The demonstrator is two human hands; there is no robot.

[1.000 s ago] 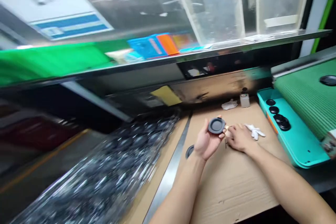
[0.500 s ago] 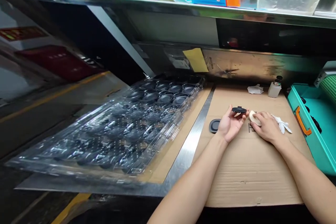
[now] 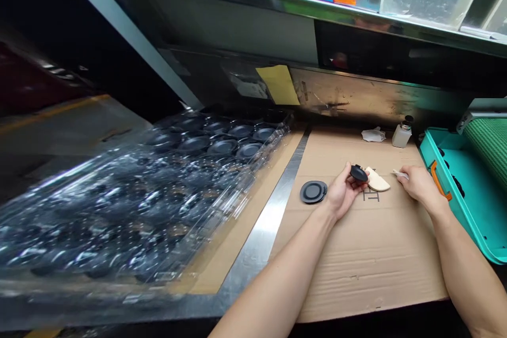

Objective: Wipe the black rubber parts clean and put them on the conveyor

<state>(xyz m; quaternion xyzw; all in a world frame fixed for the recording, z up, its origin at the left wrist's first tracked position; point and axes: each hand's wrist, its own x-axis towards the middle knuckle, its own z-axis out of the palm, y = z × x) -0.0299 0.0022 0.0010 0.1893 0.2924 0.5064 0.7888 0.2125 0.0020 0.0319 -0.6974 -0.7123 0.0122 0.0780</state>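
Note:
My left hand point(image 3: 344, 193) is closed around a small black round lid-like part point(image 3: 359, 172) with a tab on its edge, tilted above the cardboard. Just beyond its fingertips lies a cream-coloured sponge pad point(image 3: 378, 180) with a curved edge. Farther right, my right hand point(image 3: 423, 187) pinches a white cloth point(image 3: 400, 174); only a bit of it shows, the rest is hidden under the hand. A second black rounded part point(image 3: 312, 191), with a ring in its middle, rests on the cardboard point(image 3: 356, 253) left of my left hand.
Clear plastic trays point(image 3: 166, 185) with black round parts cover the left. A teal bin point(image 3: 479, 211) with an orange handle and dark parts stands right, beside a green conveyor belt point(image 3: 489, 137). At the back are a capped bottle point(image 3: 402, 133) and crumpled tissue point(image 3: 373, 134). A shelf edge point(image 3: 301, 8) overhangs.
My right hand has left the sponge pad and moved right onto the white cloth. My left hand has tilted the black part. The view has swung right.

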